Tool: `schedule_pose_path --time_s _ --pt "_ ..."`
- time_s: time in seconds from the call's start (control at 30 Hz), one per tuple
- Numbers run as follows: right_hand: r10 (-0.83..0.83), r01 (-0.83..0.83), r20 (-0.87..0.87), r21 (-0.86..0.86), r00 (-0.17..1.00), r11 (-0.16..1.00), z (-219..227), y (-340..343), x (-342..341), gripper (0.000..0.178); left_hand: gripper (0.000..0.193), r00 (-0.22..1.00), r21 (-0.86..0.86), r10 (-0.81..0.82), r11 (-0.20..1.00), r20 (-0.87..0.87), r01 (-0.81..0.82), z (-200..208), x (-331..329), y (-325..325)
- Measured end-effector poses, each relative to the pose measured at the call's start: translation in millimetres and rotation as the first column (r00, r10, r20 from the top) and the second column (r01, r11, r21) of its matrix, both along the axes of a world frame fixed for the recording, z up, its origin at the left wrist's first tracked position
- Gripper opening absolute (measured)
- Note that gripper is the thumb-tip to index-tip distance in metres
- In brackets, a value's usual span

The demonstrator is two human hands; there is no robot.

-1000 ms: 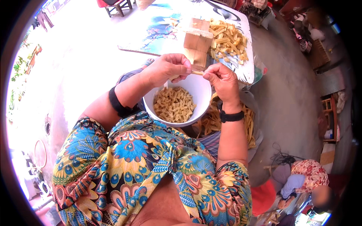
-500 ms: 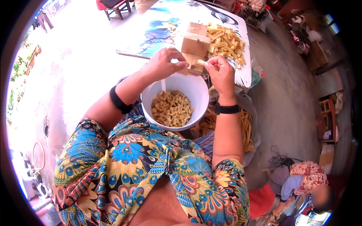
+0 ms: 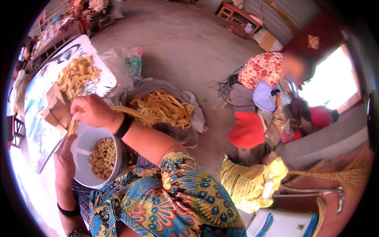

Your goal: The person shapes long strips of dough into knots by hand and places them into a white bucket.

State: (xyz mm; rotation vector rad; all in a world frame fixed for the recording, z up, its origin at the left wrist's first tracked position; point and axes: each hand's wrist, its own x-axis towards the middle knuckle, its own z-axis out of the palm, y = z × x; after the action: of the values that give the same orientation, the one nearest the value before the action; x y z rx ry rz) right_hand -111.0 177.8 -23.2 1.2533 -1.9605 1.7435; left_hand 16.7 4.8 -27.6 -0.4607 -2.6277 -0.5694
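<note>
A short yellowish strip (image 3: 73, 126) stands between my two hands. My left hand (image 3: 65, 158) is closed on its lower end, thumb and fingers pinched together. Above it, my right hand (image 3: 92, 111) has its fingers pinched near the strip's upper end; what lies inside them is hidden. Just beyond the hands is a wooden block (image 3: 56, 106) at the table's edge. Beneath them a white bucket (image 3: 85, 138) holds many short, knobbly yellowish pieces (image 3: 103, 158).
Flat strips are piled on the painted tabletop (image 3: 106, 79). Longer strips (image 3: 162, 106) lie in a grey cloth sack (image 3: 193, 114) to the right. Farther right, a person (image 3: 260, 75) bends near a red cloth (image 3: 246, 130). A yellow bag (image 3: 244, 183) and a straw broom (image 3: 347, 175) lie nearer.
The view has swung to the right, so table and bucket now appear at the left. My right hand has gone from holding a short piece to meeting my left at a strip.
</note>
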Motion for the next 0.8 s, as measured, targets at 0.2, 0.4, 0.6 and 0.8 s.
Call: schedule_pose_path --time_s 0.2,0.4,0.6,0.8 --pt "-0.007 -0.011 -0.319 -0.056 0.948 0.998 -2 -9 41 0.003 0.051 0.927 0.839 -0.11 0.472 0.36 -0.27 -8 -12 0" --pt "0.05 -0.058 -0.395 -0.01 0.917 0.998 -21 -21 41 0.007 0.048 0.753 0.999 -0.657 -0.01 0.022 -0.038 -9 -3 -3" --pt "0.291 -0.28 0.036 -0.178 0.956 0.943 -39 -37 48 0.015 0.042 0.934 0.936 -0.214 -0.146 0.288 -0.322 -27 -25 -6" --pt "0.852 -0.219 0.5 -0.824 0.153 0.523 -28 -34 56 0.008 0.044 0.413 0.931 -0.834 -0.328 -0.365 0.16 -80 -45 -60"
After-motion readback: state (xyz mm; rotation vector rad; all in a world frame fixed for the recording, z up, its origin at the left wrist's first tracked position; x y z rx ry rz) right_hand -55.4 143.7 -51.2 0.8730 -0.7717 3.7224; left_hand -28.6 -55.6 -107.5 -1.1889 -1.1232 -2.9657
